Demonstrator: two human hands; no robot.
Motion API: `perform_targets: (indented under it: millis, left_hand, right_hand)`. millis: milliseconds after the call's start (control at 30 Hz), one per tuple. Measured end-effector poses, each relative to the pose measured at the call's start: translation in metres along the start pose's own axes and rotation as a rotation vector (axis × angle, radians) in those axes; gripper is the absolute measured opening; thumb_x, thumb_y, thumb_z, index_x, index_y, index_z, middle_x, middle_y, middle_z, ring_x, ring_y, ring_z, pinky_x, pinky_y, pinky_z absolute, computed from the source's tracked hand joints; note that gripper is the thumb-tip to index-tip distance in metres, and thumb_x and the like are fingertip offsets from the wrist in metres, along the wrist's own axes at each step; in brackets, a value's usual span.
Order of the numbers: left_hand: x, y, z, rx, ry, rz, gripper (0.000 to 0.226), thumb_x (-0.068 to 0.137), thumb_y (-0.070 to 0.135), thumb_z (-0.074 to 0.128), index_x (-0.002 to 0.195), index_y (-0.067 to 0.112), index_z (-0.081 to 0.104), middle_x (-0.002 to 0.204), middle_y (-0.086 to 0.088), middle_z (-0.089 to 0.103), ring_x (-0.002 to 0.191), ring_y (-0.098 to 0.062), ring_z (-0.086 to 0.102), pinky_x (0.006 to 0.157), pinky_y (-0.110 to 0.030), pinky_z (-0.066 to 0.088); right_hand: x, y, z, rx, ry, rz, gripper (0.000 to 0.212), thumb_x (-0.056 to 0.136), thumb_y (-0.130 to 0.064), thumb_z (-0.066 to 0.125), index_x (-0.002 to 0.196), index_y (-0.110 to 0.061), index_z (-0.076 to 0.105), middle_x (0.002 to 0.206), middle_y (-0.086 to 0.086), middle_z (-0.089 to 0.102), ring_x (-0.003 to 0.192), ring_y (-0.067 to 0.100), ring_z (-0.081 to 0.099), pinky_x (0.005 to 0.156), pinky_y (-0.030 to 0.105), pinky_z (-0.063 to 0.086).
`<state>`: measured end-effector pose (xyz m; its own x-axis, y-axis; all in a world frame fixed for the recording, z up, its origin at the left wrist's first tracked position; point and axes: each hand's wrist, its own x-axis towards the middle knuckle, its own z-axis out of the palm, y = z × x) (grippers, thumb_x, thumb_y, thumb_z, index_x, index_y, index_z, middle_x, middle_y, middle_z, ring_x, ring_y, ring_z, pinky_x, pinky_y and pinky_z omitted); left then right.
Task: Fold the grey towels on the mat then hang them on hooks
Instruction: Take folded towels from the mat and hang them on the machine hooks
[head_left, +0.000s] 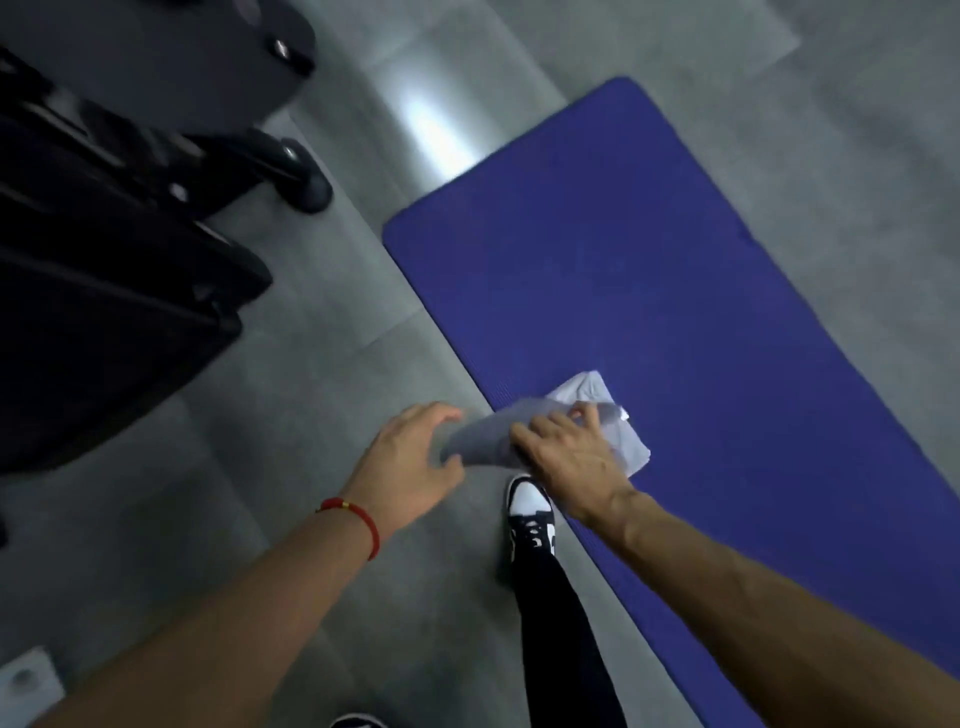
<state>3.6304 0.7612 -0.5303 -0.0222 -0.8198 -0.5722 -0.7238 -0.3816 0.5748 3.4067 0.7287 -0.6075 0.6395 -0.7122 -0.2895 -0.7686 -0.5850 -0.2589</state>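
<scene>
A folded grey towel (483, 434) is held in the air above the near left edge of the blue mat (649, 270). My right hand (569, 449) grips the towel from the top, fingers curled over it. My left hand (415, 457) is at the towel's left end, fingers spread and bent, its thumb and fingertips touching the cloth. The frame is blurred by motion. No hooks are in view.
Black gym equipment (119, 218) with rounded feet fills the upper left. The floor is grey tile (322, 332). My black trouser leg and black-and-white shoe (530, 514) stand just left of the mat's edge.
</scene>
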Motion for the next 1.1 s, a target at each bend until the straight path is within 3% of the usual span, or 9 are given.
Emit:
perform_targets:
  millis: [133,233,333,467,633,800,900,1000,1100]
  left_hand:
    - [-0.101,0.002,-0.076,-0.006,0.122,0.016,0.051,0.082,0.014,0.072,0.13,0.024,0.059,0.128,0.004,0.057,0.114,-0.015,0.057,0.092,-0.024,0.046]
    - [-0.19,-0.013,-0.13,0.023,0.216,0.032,0.056,0.085,0.016,0.073,0.137,0.027,0.054,0.137,0.008,0.053,0.126,-0.012,0.051,0.1,-0.02,0.041]
    - [-0.286,-0.038,-0.174,-0.04,0.341,0.015,0.051,0.085,0.026,0.075,0.133,0.029,0.058,0.126,0.017,0.055,0.119,-0.006,0.053,0.095,-0.016,0.038]
    - [-0.393,-0.089,-0.217,-0.233,0.465,0.04,0.042,0.073,0.054,0.065,0.115,0.046,0.063,0.112,0.024,0.069,0.106,0.0,0.064,0.094,-0.033,0.054]
    - [-0.483,-0.143,-0.25,-0.395,0.628,0.034,0.029,0.082,0.045,0.062,0.11,0.04,0.067,0.103,0.019,0.071,0.099,-0.003,0.068,0.088,-0.045,0.057]
    - [-0.52,-0.186,-0.276,-0.348,0.702,0.116,0.005,0.085,0.02,0.076,0.089,0.021,0.073,0.142,0.037,0.039,0.108,0.011,0.059,0.086,-0.014,0.052]
    - [-0.522,-0.206,-0.291,-0.375,0.639,0.18,0.009,0.082,0.024,0.078,0.087,0.019,0.073,0.148,0.028,0.043,0.116,0.011,0.057,0.096,-0.023,0.052]
    - [-0.511,-0.223,-0.31,-0.53,0.575,0.225,0.021,0.081,0.034,0.074,0.101,0.027,0.078,0.144,0.021,0.054,0.129,0.001,0.054,0.106,-0.03,0.048]
    - [-0.494,-0.245,-0.329,-0.714,0.548,0.187,0.017,0.091,0.015,0.071,0.104,0.022,0.079,0.136,0.011,0.064,0.121,-0.014,0.064,0.095,-0.038,0.057]
  right_hand:
    - [-0.004,-0.117,-0.09,0.093,0.191,-0.076,0.022,0.087,-0.021,0.07,0.101,-0.026,0.053,0.092,-0.003,0.063,0.09,0.022,0.057,0.091,0.049,0.034]
    - [-0.019,-0.21,-0.161,0.189,0.279,-0.132,0.008,0.093,-0.026,0.06,0.097,-0.028,0.053,0.09,-0.007,0.057,0.087,0.017,0.053,0.086,0.041,0.032]
    - [-0.038,-0.303,-0.22,0.308,0.296,-0.237,0.011,0.092,-0.031,0.061,0.1,-0.033,0.055,0.094,-0.011,0.057,0.091,0.014,0.054,0.083,0.039,0.037]
    - [-0.055,-0.415,-0.272,0.377,0.306,-0.4,0.02,0.086,-0.036,0.061,0.105,-0.04,0.056,0.1,-0.015,0.059,0.094,0.01,0.056,0.082,0.04,0.046]
    - [-0.067,-0.522,-0.28,0.556,0.359,-0.409,0.036,0.083,-0.04,0.07,0.113,-0.036,0.05,0.111,-0.016,0.052,0.096,0.0,0.051,0.08,0.021,0.046]
    - [-0.073,-0.591,-0.262,0.689,0.291,-0.441,0.019,0.086,-0.043,0.059,0.102,-0.036,0.05,0.1,-0.017,0.056,0.092,0.003,0.056,0.078,0.022,0.047]
    - [-0.06,-0.602,-0.259,0.733,0.207,-0.464,0.016,0.091,-0.026,0.065,0.101,-0.03,0.054,0.094,-0.013,0.063,0.087,0.008,0.061,0.074,0.024,0.051]
    - [-0.032,-0.606,-0.271,0.763,0.141,-0.491,0.02,0.091,-0.017,0.069,0.1,-0.027,0.055,0.091,-0.009,0.065,0.082,0.011,0.063,0.071,0.03,0.054]
    - [0.01,-0.608,-0.284,0.756,0.088,-0.573,0.02,0.09,-0.019,0.072,0.101,-0.028,0.057,0.095,-0.011,0.064,0.088,0.012,0.065,0.075,0.031,0.056]
